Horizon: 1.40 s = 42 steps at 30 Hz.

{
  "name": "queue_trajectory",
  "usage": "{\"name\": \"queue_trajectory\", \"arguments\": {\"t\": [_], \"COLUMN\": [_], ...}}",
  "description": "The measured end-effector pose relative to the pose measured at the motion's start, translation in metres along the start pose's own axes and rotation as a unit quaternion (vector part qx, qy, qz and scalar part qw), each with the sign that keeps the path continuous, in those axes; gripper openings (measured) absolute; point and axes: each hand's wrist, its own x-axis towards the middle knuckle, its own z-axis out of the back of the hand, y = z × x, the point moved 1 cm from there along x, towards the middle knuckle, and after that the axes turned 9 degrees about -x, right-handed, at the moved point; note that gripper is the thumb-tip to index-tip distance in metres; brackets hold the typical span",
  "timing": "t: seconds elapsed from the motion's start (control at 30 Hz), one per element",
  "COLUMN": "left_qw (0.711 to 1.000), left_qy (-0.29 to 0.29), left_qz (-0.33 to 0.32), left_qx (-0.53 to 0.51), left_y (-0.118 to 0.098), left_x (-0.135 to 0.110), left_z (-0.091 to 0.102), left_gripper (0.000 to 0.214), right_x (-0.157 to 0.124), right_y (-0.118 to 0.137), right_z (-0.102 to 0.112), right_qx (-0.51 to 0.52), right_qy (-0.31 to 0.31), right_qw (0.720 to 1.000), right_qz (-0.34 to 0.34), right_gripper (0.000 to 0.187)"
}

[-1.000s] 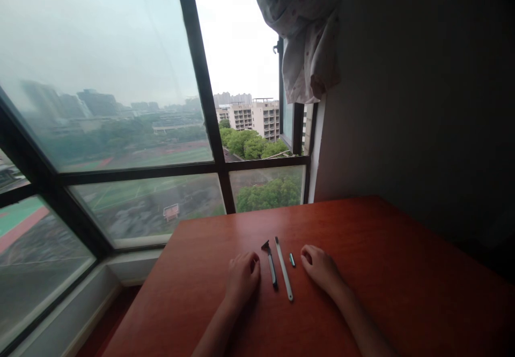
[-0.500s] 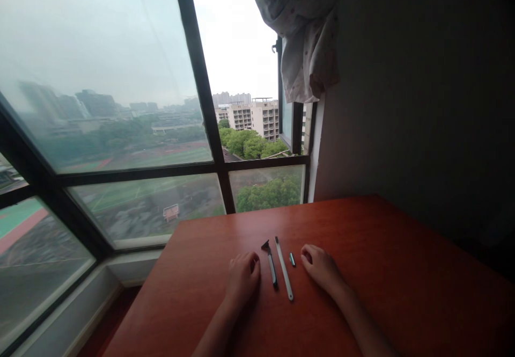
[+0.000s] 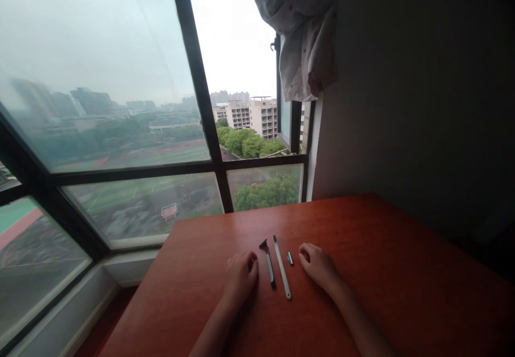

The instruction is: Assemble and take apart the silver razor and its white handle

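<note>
My left hand [image 3: 240,276] rests on the reddish-brown table [image 3: 193,271], its fingers curled in with nothing visible in them. Just right of it lies a razor [image 3: 269,264] with a dark head and a grey-and-black handle. Beside the razor, a slim white toothbrush [image 3: 282,271] lies lengthwise, dark bristle end away from me. A small shiny teal-and-dark oblong piece [image 3: 290,259] sits between the toothbrush and my right hand [image 3: 318,263]; its kind is too small to tell. That hand also lies loosely curled on the table, touching none of the three things.
Beyond the table stand large windows in dark frames [image 3: 217,169], with one pane swung outward. A light cloth curtain [image 3: 308,40] hangs bunched at the upper right. A dark wall [image 3: 386,104] runs along the right, and a white sill [image 3: 132,264] is at the left.
The whole view has shifted very slightly, moving everything a little to the left. Both hands and the three things keep their places on the table.
</note>
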Motion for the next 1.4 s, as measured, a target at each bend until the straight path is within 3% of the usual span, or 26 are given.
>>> {"name": "queue_trajectory", "arguments": {"t": [0.5, 1.4], "left_qw": [1.0, 1.0], "left_qy": [0.016, 0.001], "left_qz": [0.022, -0.003], "left_qx": [-0.003, 0.0], "left_y": [-0.0069, -0.0045], "left_x": [-0.0003, -0.0008], "left_z": [0.0039, 0.0016], "left_gripper": [0.016, 0.014], "right_x": [-0.0006, -0.0022], "right_y": [-0.0012, -0.0036], "right_z": [0.0006, -0.0003], "right_qx": [0.002, 0.009], "right_qy": [-0.005, -0.012], "right_qw": [1.0, 1.0], "right_qz": [0.002, 0.01], "right_gripper": [0.014, 0.014]}}
